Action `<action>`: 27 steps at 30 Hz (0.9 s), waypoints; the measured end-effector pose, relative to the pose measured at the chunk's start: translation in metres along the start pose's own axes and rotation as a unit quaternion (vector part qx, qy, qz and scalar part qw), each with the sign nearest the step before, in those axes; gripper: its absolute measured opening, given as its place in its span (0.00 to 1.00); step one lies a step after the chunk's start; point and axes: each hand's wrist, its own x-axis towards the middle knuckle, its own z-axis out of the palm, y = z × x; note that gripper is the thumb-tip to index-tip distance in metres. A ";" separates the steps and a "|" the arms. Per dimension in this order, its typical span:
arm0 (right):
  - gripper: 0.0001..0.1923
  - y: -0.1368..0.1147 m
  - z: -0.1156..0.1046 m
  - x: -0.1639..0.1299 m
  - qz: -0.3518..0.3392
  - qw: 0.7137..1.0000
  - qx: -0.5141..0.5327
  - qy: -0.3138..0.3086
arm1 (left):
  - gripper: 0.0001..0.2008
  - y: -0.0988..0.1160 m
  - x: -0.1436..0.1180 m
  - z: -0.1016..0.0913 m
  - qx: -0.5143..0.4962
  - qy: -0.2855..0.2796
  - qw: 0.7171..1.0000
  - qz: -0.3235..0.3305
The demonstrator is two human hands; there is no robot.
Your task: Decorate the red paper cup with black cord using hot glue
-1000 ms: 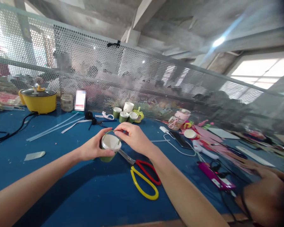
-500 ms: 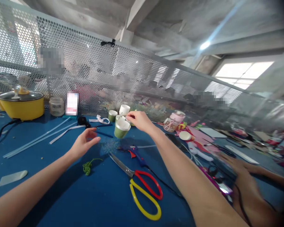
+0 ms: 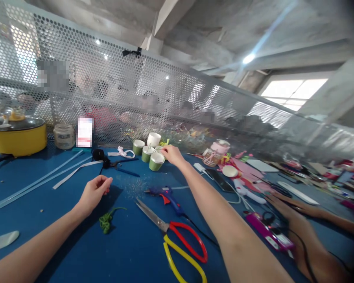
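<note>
My right hand (image 3: 173, 155) reaches over the small green cups with white rims, its thumb and fingertips pinched together. What they hold, if anything, is too small to make out. Just below its fingertips is the front green cup (image 3: 156, 162); another green cup (image 3: 147, 154) with a thin stem-like piece stands behind it. A further green cup (image 3: 138, 147) and a white cup (image 3: 153, 139) are at the back. Loosely curled, with thumb against forefinger, my left hand (image 3: 93, 193) is above the blue table and shows nothing in it. A tangle of green yarn (image 3: 106, 222) lies nearby.
Open-bladed scissors (image 3: 162, 225) with red and yellow handles lie in front of a blue glue gun (image 3: 168, 195). Black-handled pliers (image 3: 115, 165) and a yellow pot (image 3: 20, 135) are leftward. On the right are a phone (image 3: 220, 180), a purple power strip (image 3: 267, 232) and another person's arm (image 3: 306, 236).
The front green cup, earlier nearer me and tilted, now stands close against the others. My left hand's fingers have curled in, and the hand has drawn back leftward. The view has shifted slightly.
</note>
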 end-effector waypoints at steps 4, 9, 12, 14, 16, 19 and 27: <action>0.14 0.004 0.005 0.002 0.001 1.000 -0.009 -0.014 | 0.17 -0.002 0.001 -0.001 0.000 -0.008 1.000 -0.007; 0.14 0.005 0.000 0.005 0.021 0.999 -0.038 -0.009 | 0.16 -0.004 0.002 -0.002 0.002 -0.017 1.000 -0.006; 0.14 0.002 -0.009 0.016 0.031 0.997 -0.066 0.010 | 0.16 -0.004 0.002 -0.001 0.015 -0.020 1.000 -0.007; 0.14 -0.002 -0.015 0.029 0.027 0.996 -0.083 0.019 | 0.17 -0.003 0.002 -0.001 0.030 -0.023 0.999 -0.008; 0.14 -0.008 -0.019 0.045 0.021 0.995 -0.099 0.022 | 0.17 -0.002 0.002 -0.001 0.038 -0.027 0.999 -0.010; 0.14 -0.017 -0.021 0.068 0.013 0.993 -0.119 0.011 | 0.17 -0.001 0.002 -0.001 0.030 -0.033 0.999 -0.009; 0.15 -0.025 -0.012 0.098 0.016 0.987 -0.143 -0.067 | 0.15 0.002 0.004 -0.002 0.009 -0.041 0.999 -0.017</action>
